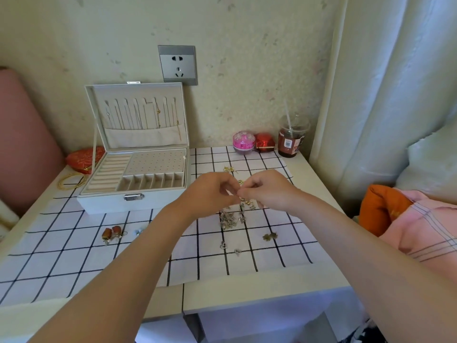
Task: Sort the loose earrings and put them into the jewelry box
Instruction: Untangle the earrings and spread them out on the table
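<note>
Pale padded jewelry box (111, 204) open at left, thin chains (138, 112) hanging in its lid (179, 95), loose metal earrings (231, 217) heaped on checked cloth (74, 256) mid-frame, left hand (212, 191) and right hand (268, 189) together pinching one small earring (239, 194).

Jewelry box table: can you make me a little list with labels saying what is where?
Jewelry box: open, back left on the checked cloth, necklaces hanging in its lid
Earring pile: middle of the cloth
Hands: left hand and right hand pinch a tiny piece together over its far edge
Red earrings: in front of the box
Leaf earrings: right of the pile
Drink cup: back right corner
</note>
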Motion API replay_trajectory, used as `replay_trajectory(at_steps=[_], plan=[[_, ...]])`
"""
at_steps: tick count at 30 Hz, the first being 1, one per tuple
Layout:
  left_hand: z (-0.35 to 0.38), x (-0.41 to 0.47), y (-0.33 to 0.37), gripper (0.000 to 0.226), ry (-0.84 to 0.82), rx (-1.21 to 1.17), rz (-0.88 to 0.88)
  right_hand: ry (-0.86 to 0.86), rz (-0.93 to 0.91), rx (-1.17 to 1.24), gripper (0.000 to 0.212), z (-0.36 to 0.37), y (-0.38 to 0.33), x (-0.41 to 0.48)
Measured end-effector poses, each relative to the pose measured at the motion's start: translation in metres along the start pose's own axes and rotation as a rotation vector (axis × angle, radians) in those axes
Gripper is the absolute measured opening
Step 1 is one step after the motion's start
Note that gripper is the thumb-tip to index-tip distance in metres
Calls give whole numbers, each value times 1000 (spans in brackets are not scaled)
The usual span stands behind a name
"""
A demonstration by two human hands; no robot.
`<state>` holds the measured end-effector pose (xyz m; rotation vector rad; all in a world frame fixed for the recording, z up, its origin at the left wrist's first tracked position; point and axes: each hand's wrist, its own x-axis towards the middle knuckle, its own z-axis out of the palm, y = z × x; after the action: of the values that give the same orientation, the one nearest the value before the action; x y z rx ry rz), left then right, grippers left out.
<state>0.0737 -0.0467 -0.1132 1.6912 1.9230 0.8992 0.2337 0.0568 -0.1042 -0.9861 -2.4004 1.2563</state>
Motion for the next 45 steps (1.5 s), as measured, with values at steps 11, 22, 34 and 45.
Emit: replay_trajectory(at_steps=[11, 22, 34, 45], plan=[[-24, -7, -13, 6, 220, -27, -72, -56, 138, 133, 12, 14, -13, 17], [-35, -26, -19, 8, 143, -26, -42, -121, -64, -528, 6, 29, -12, 28], [-54, -89, -43, 11, 28, 33, -114, -177, -170, -246, 6, 64, -54, 11], [-49, -140, -44, 11, -78, 288, -89, -314, -222, -544, 6, 103, -67, -32]])
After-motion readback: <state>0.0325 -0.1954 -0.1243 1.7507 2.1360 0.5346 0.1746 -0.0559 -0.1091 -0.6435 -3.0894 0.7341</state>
